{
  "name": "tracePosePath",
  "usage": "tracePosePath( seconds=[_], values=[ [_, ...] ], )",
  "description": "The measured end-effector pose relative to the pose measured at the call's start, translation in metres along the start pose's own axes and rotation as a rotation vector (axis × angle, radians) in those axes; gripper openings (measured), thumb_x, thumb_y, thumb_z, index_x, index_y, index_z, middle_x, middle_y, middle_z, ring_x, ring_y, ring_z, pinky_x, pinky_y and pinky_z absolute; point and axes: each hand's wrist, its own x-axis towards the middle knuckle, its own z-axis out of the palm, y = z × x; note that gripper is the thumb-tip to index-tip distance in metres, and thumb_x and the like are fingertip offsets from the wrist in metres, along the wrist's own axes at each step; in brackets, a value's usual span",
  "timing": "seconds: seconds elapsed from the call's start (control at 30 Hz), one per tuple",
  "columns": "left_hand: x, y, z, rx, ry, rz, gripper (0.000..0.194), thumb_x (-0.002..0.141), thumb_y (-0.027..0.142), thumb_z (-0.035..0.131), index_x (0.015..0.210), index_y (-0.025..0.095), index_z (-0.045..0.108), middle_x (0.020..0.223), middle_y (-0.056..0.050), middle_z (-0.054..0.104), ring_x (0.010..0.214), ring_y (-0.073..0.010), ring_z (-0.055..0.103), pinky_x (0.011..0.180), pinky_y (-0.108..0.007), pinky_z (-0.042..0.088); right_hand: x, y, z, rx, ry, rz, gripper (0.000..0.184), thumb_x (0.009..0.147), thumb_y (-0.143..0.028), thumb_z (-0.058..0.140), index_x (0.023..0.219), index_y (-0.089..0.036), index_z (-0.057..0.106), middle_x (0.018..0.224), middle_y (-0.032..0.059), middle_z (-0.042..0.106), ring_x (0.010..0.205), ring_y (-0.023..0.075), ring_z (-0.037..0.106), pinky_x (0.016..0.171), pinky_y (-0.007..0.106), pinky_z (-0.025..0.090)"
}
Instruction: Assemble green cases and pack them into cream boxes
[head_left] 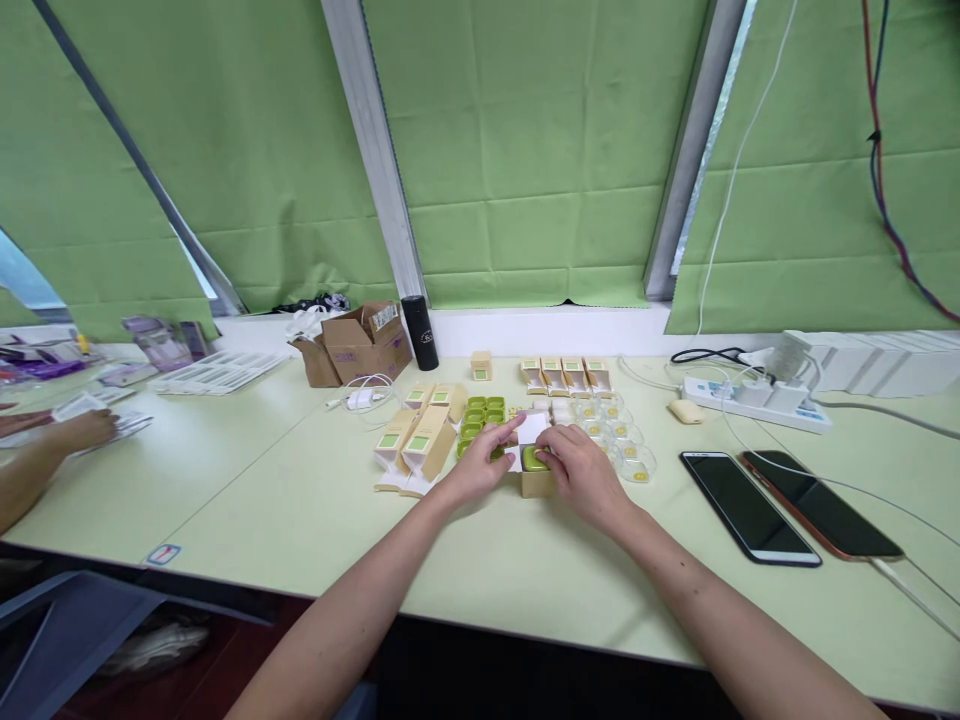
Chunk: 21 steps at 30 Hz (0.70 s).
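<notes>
A small kraft cardboard box (538,486) stands open in front of me, its white inner flaps raised. A green square container (533,459) sits in the box's mouth. My right hand (589,472) pinches the container at its right side, fingers curled. On the other side, my left hand (482,464) holds the box by its left flap between thumb and forefinger. Behind the left hand stand green cups (484,408) in rows, partly hidden. Clear round plastic pieces with yellow centres (637,465) lie beyond my right hand. Small white pieces (560,411) lie behind the box.
Open kraft boxes (429,442) stand at left, more (565,376) at the back, near one closed box (481,366). A brown carton (360,350) and black bottle (419,333) are behind. Two phones (750,508), cables and a power strip (757,400) lie right. Another person's hand (86,430) is far left.
</notes>
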Motion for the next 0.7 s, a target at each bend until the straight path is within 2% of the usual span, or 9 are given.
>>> tracePosePath(
  seconds=[0.27,0.47,0.6,0.7],
  values=[
    [0.000,0.000,0.000,0.014,-0.005,-0.010,0.069,0.088,0.016,0.064,0.156,0.025,0.054,0.132,-0.013,0.065,0.121,-0.0268,0.061,0.115,-0.047,0.043,0.001,0.001,0.002,0.129,0.038,0.059,0.014,0.097,-0.014,0.056,0.091,-0.025,0.064,0.100,0.0071,0.067,0.097,0.0260,0.064,0.080,0.038,0.052],
    [0.001,0.001,0.001,-0.051,-0.008,-0.011,0.069,0.087,0.017,0.066,0.154,0.027,0.056,0.148,-0.012,0.061,0.126,-0.0268,0.059,0.117,-0.046,0.042,0.001,0.004,0.002,0.216,0.046,0.100,0.018,0.096,-0.014,0.054,0.097,-0.025,0.068,0.103,0.0078,0.069,0.097,0.0262,0.066,0.079,0.039,0.054],
    [0.003,-0.001,0.000,-0.129,0.005,-0.056,0.067,0.086,0.021,0.068,0.152,0.024,0.059,0.135,-0.012,0.068,0.122,-0.0268,0.061,0.112,-0.042,0.044,0.002,0.010,0.001,0.264,0.142,0.159,0.020,0.097,-0.017,0.049,0.098,-0.024,0.068,0.101,0.0085,0.071,0.092,0.0257,0.066,0.079,0.039,0.053],
    [0.004,0.002,0.000,-0.227,-0.019,-0.116,0.065,0.091,0.030,0.067,0.154,0.020,0.057,0.126,-0.013,0.074,0.113,-0.0275,0.065,0.104,-0.040,0.048,0.003,0.016,0.001,0.272,0.223,0.238,0.023,0.097,-0.019,0.045,0.098,-0.023,0.068,0.100,0.0088,0.072,0.091,0.0262,0.066,0.079,0.040,0.051]
  ],
)
